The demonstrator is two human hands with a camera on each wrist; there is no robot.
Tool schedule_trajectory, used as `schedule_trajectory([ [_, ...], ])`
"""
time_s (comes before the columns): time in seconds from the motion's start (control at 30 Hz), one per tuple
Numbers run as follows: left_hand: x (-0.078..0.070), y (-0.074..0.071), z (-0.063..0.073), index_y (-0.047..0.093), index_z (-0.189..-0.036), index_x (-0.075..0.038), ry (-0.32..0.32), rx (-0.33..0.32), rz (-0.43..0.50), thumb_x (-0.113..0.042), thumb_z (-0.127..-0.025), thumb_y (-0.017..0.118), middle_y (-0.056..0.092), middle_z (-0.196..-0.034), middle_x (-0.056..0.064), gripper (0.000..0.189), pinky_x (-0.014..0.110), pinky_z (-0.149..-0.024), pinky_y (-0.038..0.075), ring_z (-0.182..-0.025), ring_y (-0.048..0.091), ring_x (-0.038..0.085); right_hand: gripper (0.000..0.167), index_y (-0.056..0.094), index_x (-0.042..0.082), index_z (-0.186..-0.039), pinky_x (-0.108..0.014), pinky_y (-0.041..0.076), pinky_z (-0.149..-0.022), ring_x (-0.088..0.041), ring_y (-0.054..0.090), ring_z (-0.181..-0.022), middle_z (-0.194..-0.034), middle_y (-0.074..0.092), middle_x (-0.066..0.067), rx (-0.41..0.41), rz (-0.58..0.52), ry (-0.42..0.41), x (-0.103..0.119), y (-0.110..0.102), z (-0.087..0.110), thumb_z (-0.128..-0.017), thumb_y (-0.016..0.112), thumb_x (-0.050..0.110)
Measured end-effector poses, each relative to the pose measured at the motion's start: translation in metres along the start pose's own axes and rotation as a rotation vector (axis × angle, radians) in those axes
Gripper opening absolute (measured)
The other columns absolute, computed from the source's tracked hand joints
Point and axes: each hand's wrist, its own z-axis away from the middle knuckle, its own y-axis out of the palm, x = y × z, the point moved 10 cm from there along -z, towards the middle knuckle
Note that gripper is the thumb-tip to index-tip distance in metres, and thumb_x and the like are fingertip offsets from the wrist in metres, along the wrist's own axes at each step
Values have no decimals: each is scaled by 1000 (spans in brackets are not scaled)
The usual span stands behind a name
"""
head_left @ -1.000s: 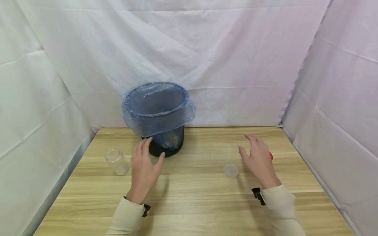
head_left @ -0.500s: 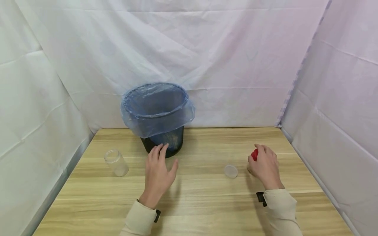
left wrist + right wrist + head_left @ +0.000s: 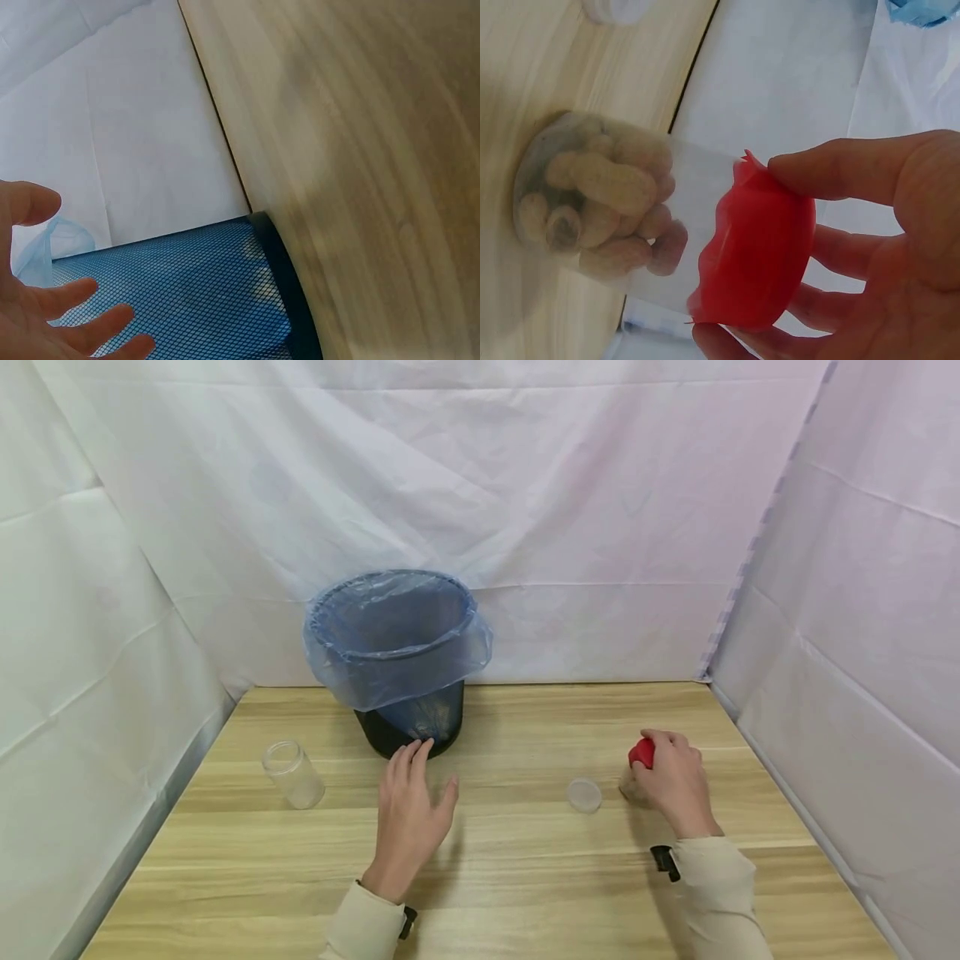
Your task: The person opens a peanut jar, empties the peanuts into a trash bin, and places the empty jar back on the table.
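One red cap (image 3: 757, 247) gripped by right hand (image 3: 678, 783) — likely peanuts (image 3: 615, 187) in jar (image 3: 694, 206); left hand (image 3: 408, 820) spread near bin (image 3: 442, 710).

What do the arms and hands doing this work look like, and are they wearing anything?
They are a person's: the left hand and right hand are bare, with no gloves or rings visible. Plain cream fabric long sleeves cover the forearms. Each wrist carries a small black device, probably its camera; no cables or markings show.

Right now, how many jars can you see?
2: a clear jar on the left of the table, and a peanut jar whose red cover the right hand grips.
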Motion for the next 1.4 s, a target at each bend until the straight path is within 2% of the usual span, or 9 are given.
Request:
schedule_trajectory([
  [0.13,-2,4,2,53,-155,0,7,1,6,-27,-102,74,51,-157,26,63,72,-120,36,-149,43,51,54,55,-6,-149,-72,51,-97,-63,48,-126,-150,47,-41,-7,-18,-29,14,0,1,-98,65,12],
  [0.33,-9,8,3,51,-155,0,35,5,5,-28,-99,77,51,-158,25,68,70,-119,38,-149,44,49,53,57,-4,-149,-72,53,-101,-59,48,-132,-150,50,-38,-52,-116,-102,48,-10,7,-98,67,9],
  [0.57,-24,6,0,50,-157,-2,57,-3,35,-28,-94,84,51,-159,23,76,65,-119,43,-151,45,45,52,59,-1,-149,-67,58,-99,-53,57,-128,-146,55,-33,-57,-278,-254,97,-21,21,-99,72,6],
  [0.67,-33,6,-1,47,-159,-4,64,18,63,-29,-93,87,49,-161,21,81,64,-120,43,-152,44,44,51,60,1,-149,-63,60,-98,-48,62,-126,-147,57,-30,-34,-341,-313,118,-21,29,-100,73,7],
  [0.8,-47,7,0,45,-160,-5,93,45,101,-29,-88,92,48,-163,19,90,61,-121,44,-154,44,41,49,62,2,-147,-56,64,-91,-41,66,-119,-141,62,-26,6,-395,-395,145,-12,42,-100,75,7],
  [0.93,-59,6,1,47,-158,-1,154,32,113,-26,-80,98,51,-161,19,96,58,-118,49,-151,48,41,48,65,4,-143,-47,65,-88,-34,68,-116,-138,64,-19,53,-417,-449,170,3,56,-97,78,6],
  [1.1,-65,8,3,49,-155,2,169,29,157,-18,-78,99,57,-155,19,93,54,-111,56,-142,58,39,48,66,8,-140,-42,66,-91,-29,67,-120,-141,63,-13,123,-456,-504,196,17,69,-94,79,4],
  [1.23,-64,5,5,56,-148,1,181,-32,158,-10,-79,96,66,-143,15,80,47,-102,62,-128,68,32,48,65,8,-140,-43,64,-95,-27,66,-121,-143,62,-11,147,-447,-533,207,21,72,-94,79,4],
  [1.4,-65,-4,8,62,-140,0,236,-141,85,-4,-74,99,68,-136,15,75,45,-99,64,-124,69,31,55,63,13,-149,-37,65,-88,-21,71,-112,-144,67,-8,147,-310,-470,202,28,67,-99,80,28],
])
